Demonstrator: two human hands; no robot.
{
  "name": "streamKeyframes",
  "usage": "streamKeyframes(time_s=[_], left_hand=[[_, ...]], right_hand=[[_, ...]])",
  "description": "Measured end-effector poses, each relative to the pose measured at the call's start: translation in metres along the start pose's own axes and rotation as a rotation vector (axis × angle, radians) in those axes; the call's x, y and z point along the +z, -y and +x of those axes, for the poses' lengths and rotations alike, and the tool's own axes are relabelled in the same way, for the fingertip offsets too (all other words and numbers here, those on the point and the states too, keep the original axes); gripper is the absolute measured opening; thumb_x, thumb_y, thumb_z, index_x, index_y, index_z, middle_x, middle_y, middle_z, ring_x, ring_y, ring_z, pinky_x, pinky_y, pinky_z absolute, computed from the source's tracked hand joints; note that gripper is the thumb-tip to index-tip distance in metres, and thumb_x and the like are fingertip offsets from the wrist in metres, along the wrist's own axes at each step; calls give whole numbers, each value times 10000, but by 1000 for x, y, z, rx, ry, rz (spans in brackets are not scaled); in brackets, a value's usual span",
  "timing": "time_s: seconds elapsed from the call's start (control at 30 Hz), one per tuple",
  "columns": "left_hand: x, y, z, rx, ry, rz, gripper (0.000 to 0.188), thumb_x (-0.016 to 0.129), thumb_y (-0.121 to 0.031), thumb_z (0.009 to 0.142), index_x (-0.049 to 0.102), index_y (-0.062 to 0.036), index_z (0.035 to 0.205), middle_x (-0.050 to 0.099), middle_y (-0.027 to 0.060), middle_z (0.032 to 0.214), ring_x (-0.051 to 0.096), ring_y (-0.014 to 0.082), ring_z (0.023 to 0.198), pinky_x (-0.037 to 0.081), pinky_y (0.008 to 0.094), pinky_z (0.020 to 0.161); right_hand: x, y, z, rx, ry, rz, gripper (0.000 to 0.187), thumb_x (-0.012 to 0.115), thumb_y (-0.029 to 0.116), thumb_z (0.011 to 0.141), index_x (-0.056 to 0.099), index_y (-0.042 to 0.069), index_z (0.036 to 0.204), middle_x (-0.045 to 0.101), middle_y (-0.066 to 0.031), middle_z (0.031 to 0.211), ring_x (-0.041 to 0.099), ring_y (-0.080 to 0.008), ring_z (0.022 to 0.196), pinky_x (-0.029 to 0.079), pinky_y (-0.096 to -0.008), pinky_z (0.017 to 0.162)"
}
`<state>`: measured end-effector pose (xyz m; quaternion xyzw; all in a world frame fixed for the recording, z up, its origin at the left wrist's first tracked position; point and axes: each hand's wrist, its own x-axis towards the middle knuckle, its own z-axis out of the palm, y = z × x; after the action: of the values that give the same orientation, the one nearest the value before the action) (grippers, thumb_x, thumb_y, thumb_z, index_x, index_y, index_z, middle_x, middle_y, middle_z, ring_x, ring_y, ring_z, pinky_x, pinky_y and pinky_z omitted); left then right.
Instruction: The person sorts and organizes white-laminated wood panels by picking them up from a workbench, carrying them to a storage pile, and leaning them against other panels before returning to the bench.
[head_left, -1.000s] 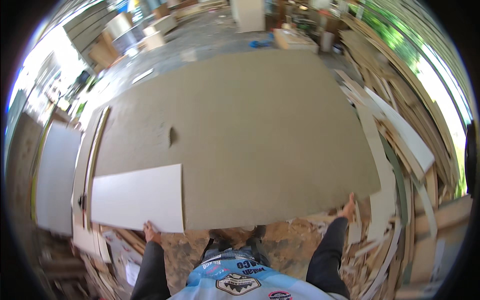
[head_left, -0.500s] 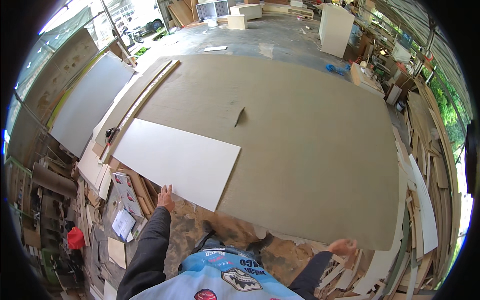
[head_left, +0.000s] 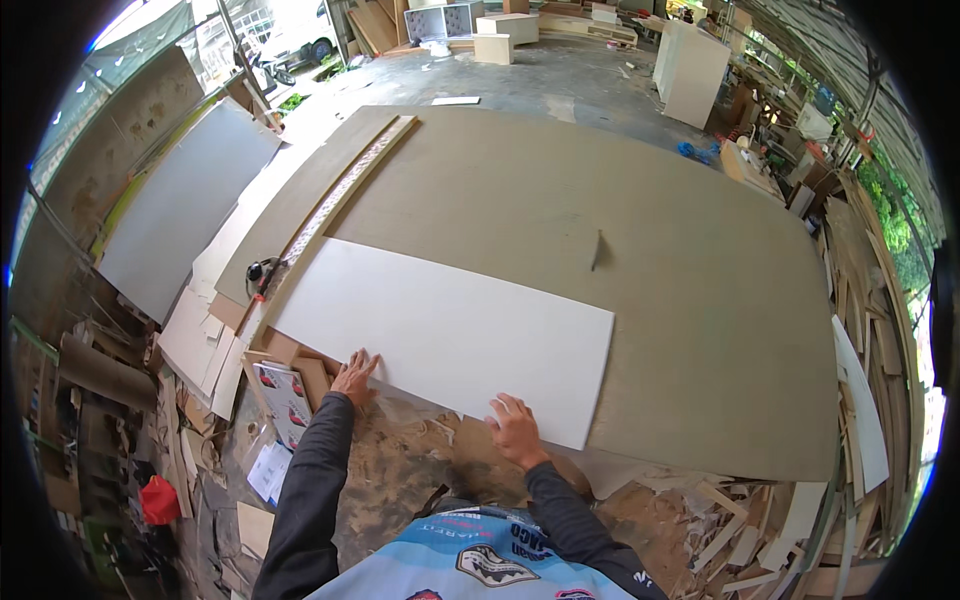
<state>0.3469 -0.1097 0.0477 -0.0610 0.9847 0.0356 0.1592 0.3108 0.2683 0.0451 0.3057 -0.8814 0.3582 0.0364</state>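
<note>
A long white panel (head_left: 450, 330) lies flat on a large grey-brown board (head_left: 710, 340), its left end against a wooden guide strip (head_left: 325, 220). My left hand (head_left: 356, 378) rests at the panel's near edge toward the left, fingers spread. Farther right along that same edge, my right hand (head_left: 516, 432) has its slightly bent fingers on the panel's top, apart from one another. A dark power tool (head_left: 264, 275) sits beside the strip's near end. Beyond the panel's right part, a thin dark curved piece or mark (head_left: 597, 250) shows on the board; I cannot tell which.
Stacked boards (head_left: 310, 380) and a printed box (head_left: 283, 400) stand by my left arm. Wood offcuts (head_left: 740, 530) litter the floor at right, near long strips (head_left: 862, 400). Large sheets (head_left: 190, 200) lean at left. A white cabinet (head_left: 690, 70) stands far right.
My right hand has left the large board's near right edge and come left onto the white panel. My left hand now reaches onto the panel's edge. The view has shifted left.
</note>
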Motion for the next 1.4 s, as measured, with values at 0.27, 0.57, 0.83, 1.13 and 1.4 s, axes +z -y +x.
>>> streamKeyframes(time_s=[0.27,0.57,0.83,1.13,1.4], left_hand=[[2,77,16,92,-41,-37,874,657,-485,723,209,-198,1416,139,213,1456,143,371,1347,192,508,1065],[-21,122,38,129,23,-27,908,655,-517,710,172,-241,1427,88,212,1467,83,382,1355,163,501,1076],[-32,147,46,149,66,-32,909,620,-579,707,165,-261,1427,66,204,1473,59,397,1354,148,504,1078],[-41,150,75,234,0,13,887,598,-578,724,162,-264,1430,61,216,1470,43,417,1351,108,596,1043],[-47,143,101,243,-88,96,836,541,-591,746,162,-287,1426,85,198,1470,75,415,1348,161,692,967]], right_hand=[[93,55,57,2,197,-330,612,468,410,871,359,25,1334,225,-252,1415,165,-390,1332,138,-505,1076],[113,60,68,-43,222,-504,639,398,446,891,324,7,1348,201,-284,1412,134,-490,1304,104,-612,1037],[102,63,83,-82,328,-540,634,407,418,889,332,-30,1331,194,-308,1403,146,-543,1274,115,-658,1005],[97,50,109,-5,290,-453,671,491,377,839,321,-52,1327,164,-314,1409,108,-523,1294,84,-635,1027],[91,47,133,132,303,-458,645,494,352,851,298,14,1364,127,-228,1455,70,-441,1337,63,-591,1057]])
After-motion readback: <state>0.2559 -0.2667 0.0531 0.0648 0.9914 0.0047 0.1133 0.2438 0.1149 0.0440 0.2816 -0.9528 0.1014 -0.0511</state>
